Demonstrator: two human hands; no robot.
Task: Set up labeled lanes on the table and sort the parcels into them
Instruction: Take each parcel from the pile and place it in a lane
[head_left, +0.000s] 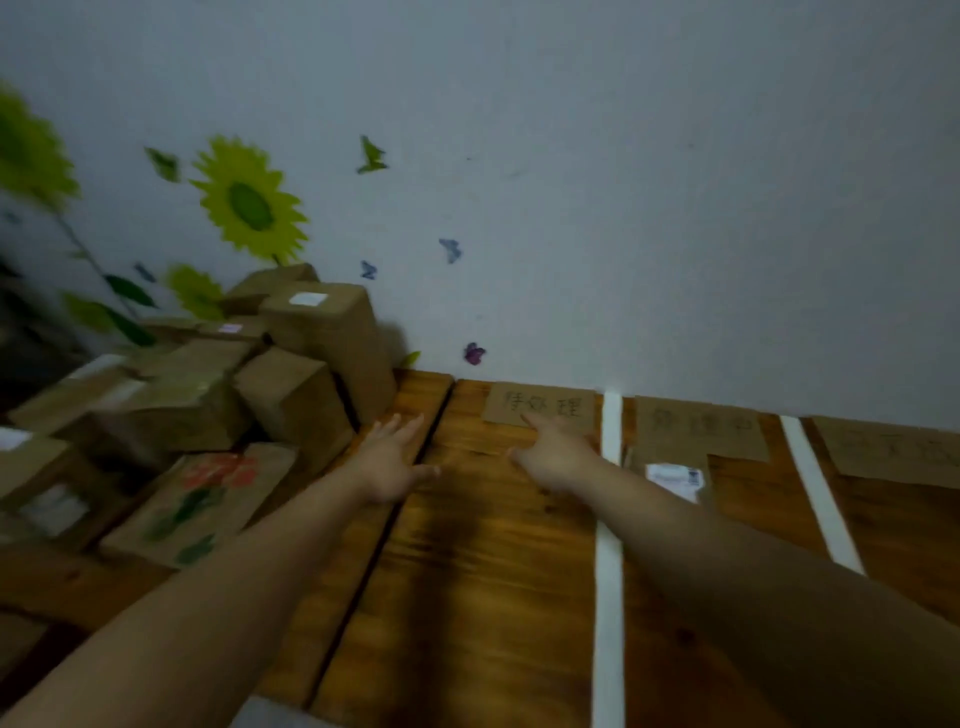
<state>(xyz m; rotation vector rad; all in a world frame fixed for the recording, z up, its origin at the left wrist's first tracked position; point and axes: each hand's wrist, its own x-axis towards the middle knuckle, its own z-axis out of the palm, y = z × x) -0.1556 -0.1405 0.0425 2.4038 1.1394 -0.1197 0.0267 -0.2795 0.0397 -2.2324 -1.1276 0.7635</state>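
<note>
A wooden table (467, 571) is split into lanes by two white tape strips (609, 545) (818, 493). Three cardboard labels lie along the wall: the left label (545, 402), the middle label (696, 423) and the right label (893, 452). A flat parcel with a white sticker (675, 478) lies in the middle lane. My left hand (389, 457) hovers with straight fingers over the table beside the box pile (291, 374). My right hand (550, 452) points its forefinger at the left label's lower edge. Neither hand holds anything.
Several brown cardboard boxes are stacked at the table's left end against the wall. A flat parcel with a flower print (202, 499) lies in front of them. The wall (571, 208) with flower and butterfly stickers runs along the table's far edge.
</note>
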